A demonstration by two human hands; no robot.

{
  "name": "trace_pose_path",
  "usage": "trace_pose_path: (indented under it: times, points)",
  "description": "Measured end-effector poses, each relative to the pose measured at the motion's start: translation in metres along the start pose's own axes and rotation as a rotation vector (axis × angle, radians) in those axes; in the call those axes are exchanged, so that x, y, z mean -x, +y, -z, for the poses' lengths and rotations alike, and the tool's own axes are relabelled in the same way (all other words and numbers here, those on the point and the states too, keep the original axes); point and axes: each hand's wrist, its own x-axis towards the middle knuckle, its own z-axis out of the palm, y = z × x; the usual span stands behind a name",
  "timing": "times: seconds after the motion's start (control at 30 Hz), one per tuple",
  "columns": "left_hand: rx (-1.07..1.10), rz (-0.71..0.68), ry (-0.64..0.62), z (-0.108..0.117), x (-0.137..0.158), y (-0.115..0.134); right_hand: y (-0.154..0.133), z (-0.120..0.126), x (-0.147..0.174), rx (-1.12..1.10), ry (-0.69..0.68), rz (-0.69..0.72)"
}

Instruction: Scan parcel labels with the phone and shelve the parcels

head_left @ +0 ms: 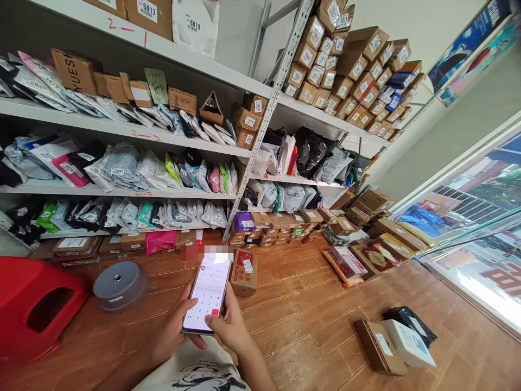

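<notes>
Your left hand (174, 321) and right hand (230, 323) curl snugly round the phone (208, 290); keypad (203, 307) up, entry looks unfinished.

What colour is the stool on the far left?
Red; the stool shows best in the head view.

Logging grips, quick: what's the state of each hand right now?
Left hand: closed, holding the phone at its left side.
Right hand: closed, holding the same phone at its right side.
</notes>
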Motion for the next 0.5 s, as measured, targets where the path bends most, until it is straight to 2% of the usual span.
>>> trace_pose_path:
  times: [0.07, 0.17, 0.33, 0.5]
  points:
    - [-0.040, 0.005, 0.027, 0.0011, -0.0027, -0.0004, -0.0036, 0.0022, 0.0014, 0.013, -0.035, -0.004]
    - [-0.049, 0.017, 0.070, 0.0005, -0.0038, 0.0013, -0.0061, 0.0038, 0.0002, -0.012, -0.001, -0.022]
    - [0.042, 0.039, -0.044, -0.0010, -0.0012, 0.0073, -0.0086, 0.0027, -0.0039, -0.008, 0.034, -0.020]
    - [0.119, 0.019, -0.056, 0.0073, -0.0074, 0.0007, -0.0050, 0.0015, -0.0069, -0.027, 0.074, -0.037]
